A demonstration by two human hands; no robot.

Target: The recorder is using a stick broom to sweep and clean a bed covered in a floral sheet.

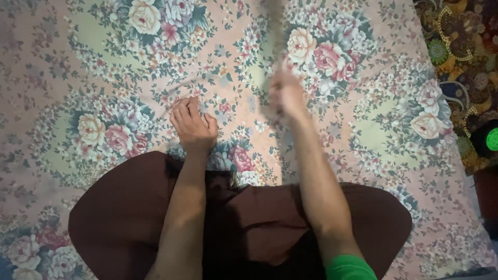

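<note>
Two bare hands are showing over a floral bedsheet (104, 67), pink with green leaf rings and rose clusters, filling most of the frame. Left hand (193, 126), centre of frame, is pressing down on the sheet, fingers (182, 113) curled and held close together, knuckles up, bunching a small fold of cloth just above them. Right hand (287, 96), upper centre, is blurring badly; fingers look closed into a loose fist, but whether they are pinching anything cannot be told. A faint pale streak is running up from it toward the top edge, too smeared to identify. Dark brown garment (119, 212) is spreading across the lower frame over the knees. Green sleeve cuff (348, 268) is showing at bottom right of centre. Dark patterned cloth (456, 46) is lying at the upper right, with a glowing green round object (492, 139) at the right edge.
</note>
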